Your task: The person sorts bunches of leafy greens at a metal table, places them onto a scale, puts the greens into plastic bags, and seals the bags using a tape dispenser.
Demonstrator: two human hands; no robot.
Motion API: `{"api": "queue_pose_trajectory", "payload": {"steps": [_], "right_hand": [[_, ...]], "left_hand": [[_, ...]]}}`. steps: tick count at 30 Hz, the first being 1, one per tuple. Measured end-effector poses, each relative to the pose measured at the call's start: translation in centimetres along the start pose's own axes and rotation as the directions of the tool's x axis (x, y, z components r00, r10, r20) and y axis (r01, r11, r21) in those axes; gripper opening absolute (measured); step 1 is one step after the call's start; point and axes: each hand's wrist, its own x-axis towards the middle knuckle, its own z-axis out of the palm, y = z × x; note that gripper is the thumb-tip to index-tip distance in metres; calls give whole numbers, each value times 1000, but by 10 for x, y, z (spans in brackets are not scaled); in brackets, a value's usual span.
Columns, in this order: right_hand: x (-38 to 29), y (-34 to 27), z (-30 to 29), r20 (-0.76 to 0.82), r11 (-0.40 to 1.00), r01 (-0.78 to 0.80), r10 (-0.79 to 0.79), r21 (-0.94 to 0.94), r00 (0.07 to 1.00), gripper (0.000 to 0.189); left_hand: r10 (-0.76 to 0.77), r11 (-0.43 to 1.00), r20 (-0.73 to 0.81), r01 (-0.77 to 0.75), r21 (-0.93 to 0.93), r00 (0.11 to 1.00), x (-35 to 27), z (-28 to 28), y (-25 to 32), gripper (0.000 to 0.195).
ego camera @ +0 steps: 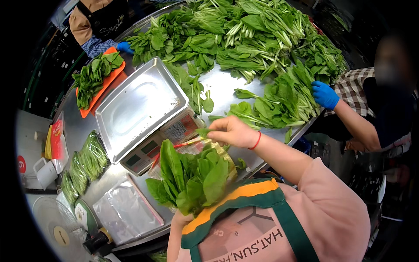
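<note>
A bunch of leafy greens [193,180] stands up in front of my apron. My left hand [183,218] grips its base, with most of the fingers hidden behind the leaves and the apron's edge. Above the bunch, my right hand [234,131] pinches a small green leaf piece [203,132] between thumb and fingertips. That leaf is close to the keypad of a digital scale [178,129], whose steel weighing pan [140,104] carries only specks of dirt and leaf scraps.
Loose greens [255,36] are heaped across the far side of the steel table [219,77]. Left are an orange tray [108,80] of greens, bagged greens [93,155], clear plastic bags [126,209] and a fan [59,226]. Co-workers' blue-gloved hands [325,95] [125,47] work at right and upper left.
</note>
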Motion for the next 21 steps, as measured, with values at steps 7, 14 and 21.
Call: {"api": "queue_pose_trajectory", "payload": {"steps": [7,14,21], "right_hand": [[-27,29,-6,30,457,199,-351,-867,936,39],[-43,37,67,632,979,14,121,-203,766,62],[-20,56,96,337,949,89,19,-301,941,67]], "left_hand": [[36,981,-45,-44,-188,998,1,3,-2,62],[166,913,-9,-157,-377,986,10,14,6,62],[371,845,-155,-402,-354,916,35,-12,7,56]]}}
